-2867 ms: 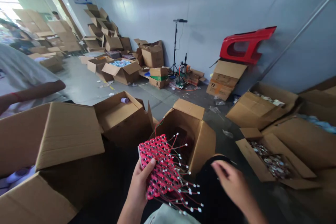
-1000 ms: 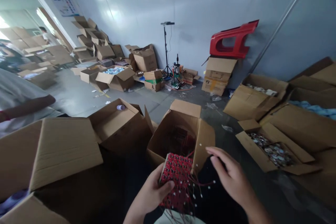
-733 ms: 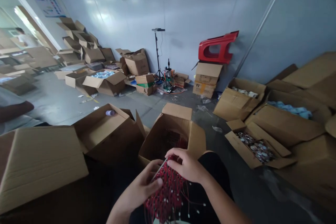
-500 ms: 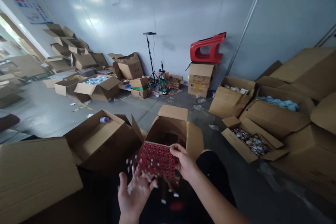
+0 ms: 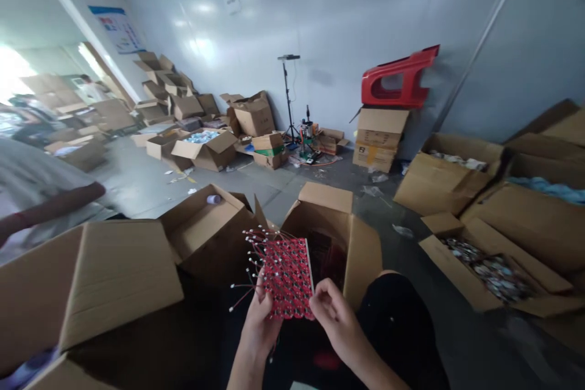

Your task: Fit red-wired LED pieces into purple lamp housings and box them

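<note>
A red panel of small circuit boards is held up in front of me, over my lap. Thin wires with white connectors fan out from its left side. My left hand grips its lower left edge, thumb on the front and the other fingers hidden behind. At its lower right corner, my right hand has its fingers curled, with thumb and fingertip against the pale edge strip. Just beyond the panel stands an open cardboard box with dark reddish contents, hard to make out.
Open cartons surround me: one with a purple roll, one with small parts at right. A person's arm is at far left. Further back are a tripod and a red plastic shell on boxes.
The panel has turned and now stands more upright. My left hand has gone from spread fingers to gripping it; my right hand has moved to its lower right corner. The view has swung left.
</note>
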Demonstrator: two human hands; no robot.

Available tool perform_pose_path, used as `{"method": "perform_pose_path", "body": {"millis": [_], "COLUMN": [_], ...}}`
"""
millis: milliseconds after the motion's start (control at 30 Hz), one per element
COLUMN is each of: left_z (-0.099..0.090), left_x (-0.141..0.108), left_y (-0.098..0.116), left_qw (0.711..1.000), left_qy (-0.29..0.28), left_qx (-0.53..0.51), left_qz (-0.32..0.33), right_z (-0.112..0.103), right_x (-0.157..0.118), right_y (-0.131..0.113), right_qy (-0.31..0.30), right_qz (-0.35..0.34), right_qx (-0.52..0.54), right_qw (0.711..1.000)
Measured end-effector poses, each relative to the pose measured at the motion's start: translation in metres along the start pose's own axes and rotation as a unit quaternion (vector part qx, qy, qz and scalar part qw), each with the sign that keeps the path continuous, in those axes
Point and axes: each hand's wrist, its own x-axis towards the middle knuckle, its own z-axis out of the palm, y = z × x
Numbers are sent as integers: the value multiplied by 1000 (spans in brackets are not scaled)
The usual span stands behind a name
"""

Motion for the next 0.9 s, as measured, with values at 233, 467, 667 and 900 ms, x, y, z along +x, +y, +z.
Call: {"method": "perform_pose_path", "body": {"millis": [233,467,667,900], "left_z": [15,13,17,8], "left_x": [-25,-31,-32,-30], "left_y": [10,3,0,-15], "left_qw": [999,994,986,978], "left_qy": [33,84,121,143], "left_qx": [-23,53,114,152], "left_qz": [-32,-39,-24,14], "right_z": [-19,-18,-15,-15], "right_x": [-2,0,-2,0], "right_y": [-1,7,14,19], "right_qy": [-81,-24,19,27], "right_qz": [-41,-132,-167,-177], "right_qx": [-160,-278,-326,-338], "right_qw": [983,951,930,924]}}
